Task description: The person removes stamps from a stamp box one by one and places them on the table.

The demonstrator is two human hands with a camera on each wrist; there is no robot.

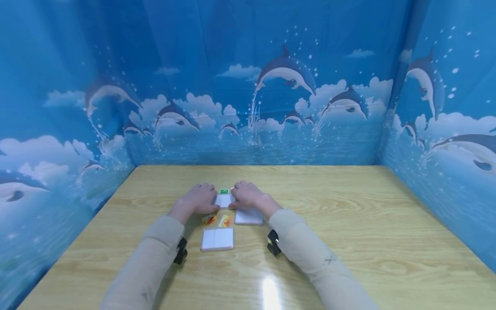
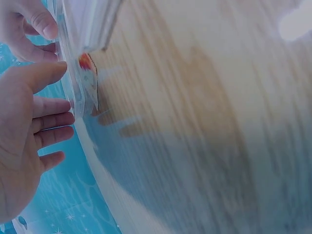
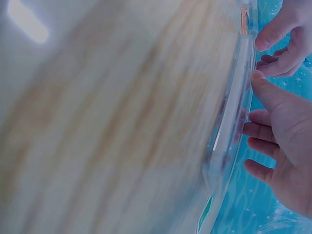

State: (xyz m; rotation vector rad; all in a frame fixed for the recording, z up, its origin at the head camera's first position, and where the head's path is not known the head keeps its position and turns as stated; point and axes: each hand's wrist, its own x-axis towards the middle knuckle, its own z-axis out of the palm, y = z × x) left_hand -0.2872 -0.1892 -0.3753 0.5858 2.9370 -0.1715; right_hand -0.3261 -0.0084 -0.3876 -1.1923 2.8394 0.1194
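Both hands are at a flat white case point(image 1: 224, 200) towards the back of the table. At its left end is my left hand point(image 1: 199, 199), its thumb by the near corner and its fingers towards the far side. My right hand point(image 1: 246, 196) holds the opposite end in the same way. Clear plastic edges point(image 2: 73, 83) show near the fingertips in the left wrist view. Just beyond the case lies a green card point(image 1: 224, 191). On the near side are two small orange-and-yellow picture cards, one to the left point(image 1: 209, 219) and one to the right point(image 1: 225, 221).
A second white case point(image 1: 249, 217) lies under the right wrist. Another white case point(image 1: 218, 239) is closer to me, between the forearms. The wood-grain table point(image 1: 368, 224) stretches to a blue dolphin-print curtain point(image 1: 217, 146) at the back and sides.
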